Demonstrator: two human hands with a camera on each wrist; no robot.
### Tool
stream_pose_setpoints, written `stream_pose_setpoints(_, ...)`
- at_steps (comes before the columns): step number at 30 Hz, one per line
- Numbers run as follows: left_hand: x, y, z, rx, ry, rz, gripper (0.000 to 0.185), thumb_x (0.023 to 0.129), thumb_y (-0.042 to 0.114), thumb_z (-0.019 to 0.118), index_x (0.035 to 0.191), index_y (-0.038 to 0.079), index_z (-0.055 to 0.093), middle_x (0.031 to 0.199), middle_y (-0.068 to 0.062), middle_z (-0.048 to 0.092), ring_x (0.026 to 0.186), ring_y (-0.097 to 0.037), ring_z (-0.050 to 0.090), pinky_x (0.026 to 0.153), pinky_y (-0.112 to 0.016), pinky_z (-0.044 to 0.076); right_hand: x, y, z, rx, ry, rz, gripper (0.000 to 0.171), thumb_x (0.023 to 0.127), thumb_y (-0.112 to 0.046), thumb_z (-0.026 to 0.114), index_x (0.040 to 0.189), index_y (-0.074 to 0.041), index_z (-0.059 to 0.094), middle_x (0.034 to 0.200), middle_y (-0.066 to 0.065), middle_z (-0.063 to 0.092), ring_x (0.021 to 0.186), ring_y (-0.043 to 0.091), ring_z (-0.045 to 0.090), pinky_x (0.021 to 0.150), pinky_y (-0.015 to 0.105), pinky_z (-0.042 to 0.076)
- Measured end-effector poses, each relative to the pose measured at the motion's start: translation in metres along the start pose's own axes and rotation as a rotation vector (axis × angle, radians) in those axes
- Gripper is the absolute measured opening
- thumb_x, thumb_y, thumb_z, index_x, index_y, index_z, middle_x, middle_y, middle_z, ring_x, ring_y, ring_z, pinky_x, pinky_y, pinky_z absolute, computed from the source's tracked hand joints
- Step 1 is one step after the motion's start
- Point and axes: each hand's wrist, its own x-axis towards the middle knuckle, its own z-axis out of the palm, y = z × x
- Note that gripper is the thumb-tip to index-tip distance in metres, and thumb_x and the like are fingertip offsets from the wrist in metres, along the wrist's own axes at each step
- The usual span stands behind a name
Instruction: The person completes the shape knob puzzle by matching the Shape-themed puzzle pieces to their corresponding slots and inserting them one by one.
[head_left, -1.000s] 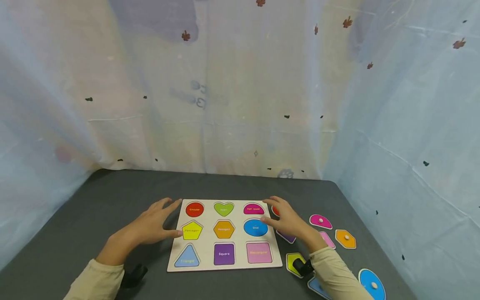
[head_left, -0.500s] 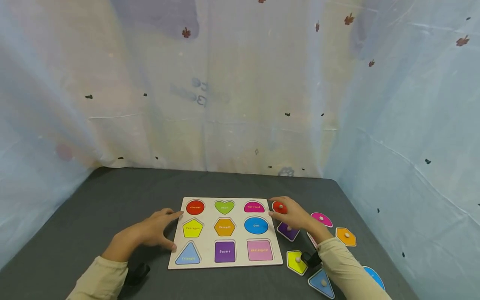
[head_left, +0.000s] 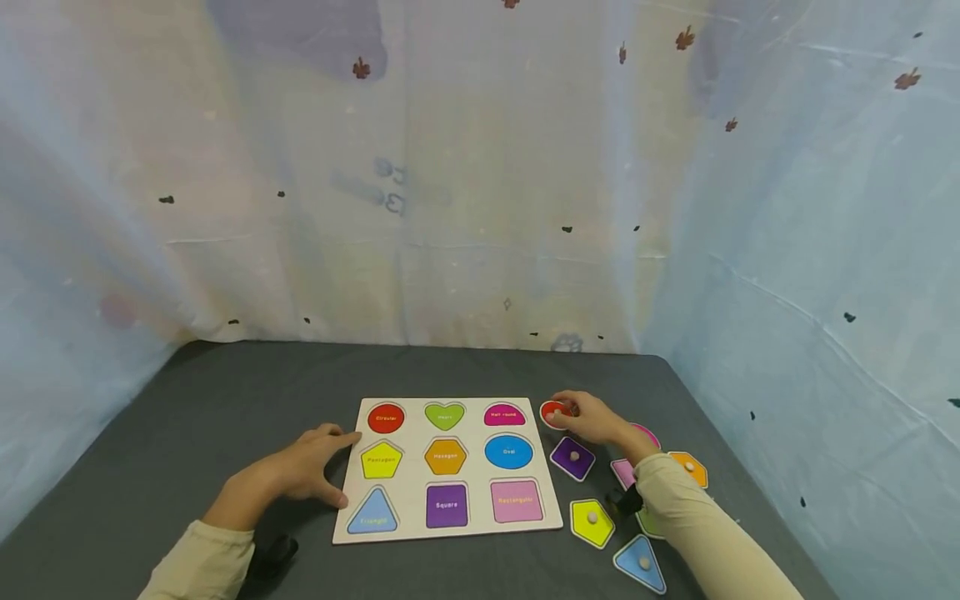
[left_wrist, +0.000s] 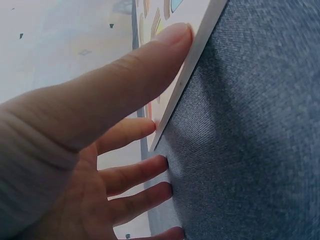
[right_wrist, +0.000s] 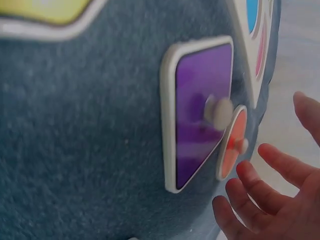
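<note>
A white shape-puzzle board (head_left: 414, 468) with colored, labelled shapes lies flat on the dark tabletop. My left hand (head_left: 300, 468) rests at its left side; in the left wrist view the thumb (left_wrist: 172, 37) lies on the board's edge and the fingers are spread. My right hand (head_left: 597, 421) hovers over a red round knobbed piece (head_left: 549, 407) off the board's upper right corner. In the right wrist view its fingers are spread, apart from the red piece (right_wrist: 230, 152) and its knob. A purple square piece (right_wrist: 192, 145) lies closer to the camera.
Right of the board lie a yellow pentagon piece (head_left: 581, 518), a blue triangle piece (head_left: 636, 553), an orange hexagon piece (head_left: 696, 472) and a pink piece (head_left: 622, 472). My right sleeve (head_left: 697, 525) partly covers a green piece (head_left: 650, 525). A pale curtain (head_left: 480, 283) stands behind the table.
My right hand has moved from the board's right edge over to the red round piece. The left hand has slid slightly down along the board's left edge.
</note>
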Motion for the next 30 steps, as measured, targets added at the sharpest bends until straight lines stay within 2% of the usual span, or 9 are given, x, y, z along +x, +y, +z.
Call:
stream_pose_setpoints(4,0.0,-0.001,0.002,-0.012,-0.006,-0.008,0.099,0.067,0.031,0.095,0.15,0.006,0.047,0.146,-0.026,0.044,0.131,-0.045,0.044,0.106,-0.066,0.041,0.005,0.011,-0.001,0.047,-0.013,-0.004,0.047,0.095,-0.017,0.07,0.132,0.01,0.058,0.108,0.023,0.068,0.091,0.023,0.062,0.083,0.037,0.056)
stream_pose_setpoints(11,-0.002,0.0,0.003,-0.022,-0.002,-0.027,0.1,0.065,0.031,0.096,0.15,0.007,0.048,0.147,-0.025,0.044,0.132,-0.045,0.044,0.106,-0.066,0.041,0.011,0.018,-0.002,0.072,-0.009,0.002,0.039,0.089,-0.003,0.074,0.124,0.011,0.063,0.101,0.024,0.069,0.086,0.024,0.062,0.078,0.036,0.057)
stream_pose_setpoints(17,0.0,0.0,-0.001,-0.017,0.005,-0.023,0.101,0.065,0.031,0.096,0.15,0.007,0.047,0.147,-0.026,0.044,0.133,-0.046,0.044,0.106,-0.066,0.041,0.016,0.018,-0.002,0.061,0.018,0.005,0.026,0.089,0.0,0.072,0.112,0.012,0.068,0.092,0.02,0.07,0.08,0.02,0.06,0.07,0.027,0.052)
stream_pose_setpoints(23,-0.001,-0.002,-0.002,-0.014,0.011,-0.025,0.1,0.065,0.031,0.096,0.15,0.008,0.048,0.148,-0.025,0.044,0.133,-0.047,0.044,0.105,-0.067,0.041,0.022,0.018,0.001,0.073,0.04,0.024,0.011,0.091,0.0,0.071,0.098,0.008,0.07,0.082,0.012,0.065,0.075,0.016,0.055,0.068,0.027,0.047)
stream_pose_setpoints(30,-0.001,-0.002,-0.001,-0.016,0.009,-0.023,0.1,0.065,0.033,0.096,0.15,0.01,0.049,0.148,-0.023,0.045,0.133,-0.045,0.044,0.104,-0.067,0.042,0.026,0.023,0.005,0.083,0.066,0.066,0.008,0.091,-0.002,0.071,0.093,0.006,0.071,0.079,0.009,0.064,0.073,0.015,0.053,0.067,0.026,0.046)
